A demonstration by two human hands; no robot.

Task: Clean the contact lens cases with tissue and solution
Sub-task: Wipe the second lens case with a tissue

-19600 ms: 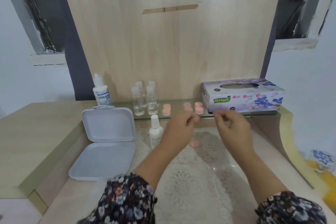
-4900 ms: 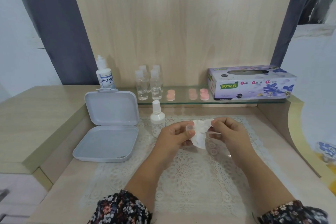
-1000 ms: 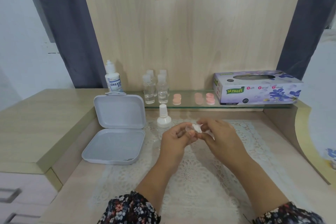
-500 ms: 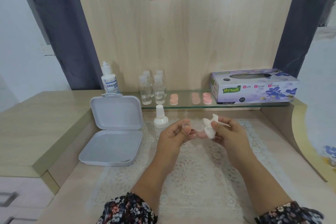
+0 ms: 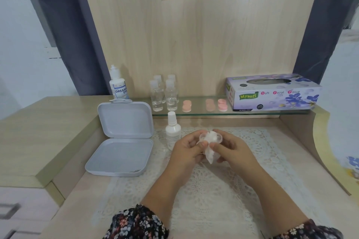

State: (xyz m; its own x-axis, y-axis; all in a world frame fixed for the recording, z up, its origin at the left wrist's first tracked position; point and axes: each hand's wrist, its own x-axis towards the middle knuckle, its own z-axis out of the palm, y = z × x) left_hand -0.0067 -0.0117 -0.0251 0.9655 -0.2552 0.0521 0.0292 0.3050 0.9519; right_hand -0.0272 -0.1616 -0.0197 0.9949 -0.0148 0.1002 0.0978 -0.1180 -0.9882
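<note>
Fingers of the left hand (image 5: 187, 148) and the right hand (image 5: 231, 146) meet above the lace mat (image 5: 204, 190), closed around a small round clear plastic lens case cup (image 5: 219, 137) stuffed with crumpled white tissue (image 5: 210, 148). The left thumb pins the cup's near rim, and the right thumb and forefinger pinch the tissue, whose soft tail hangs down between the palms. Which hand carries the cup's weight is hard to say, since the fingers overlap.

Just left of the left fingers a white opaque spray bottle (image 5: 172, 132) stands upright on the mat. Further left lies a pale grey hinged plastic box (image 5: 121, 137) with rounded corners, its lid propped up; the tray looks nearly bare apart from a dark speck at the front edge.

Beyond the fingertips a glass shelf (image 5: 200, 111) carries four clear capped bottles (image 5: 164, 94) with a little liquid at the bottom, three pairs of round pink lens case caps (image 5: 208, 104), and, to the right, a lilac flowered cardboard tissue box (image 5: 272, 93). Left of the clear bottles stands a white solution bottle (image 5: 118, 84) with a blue label.
</note>
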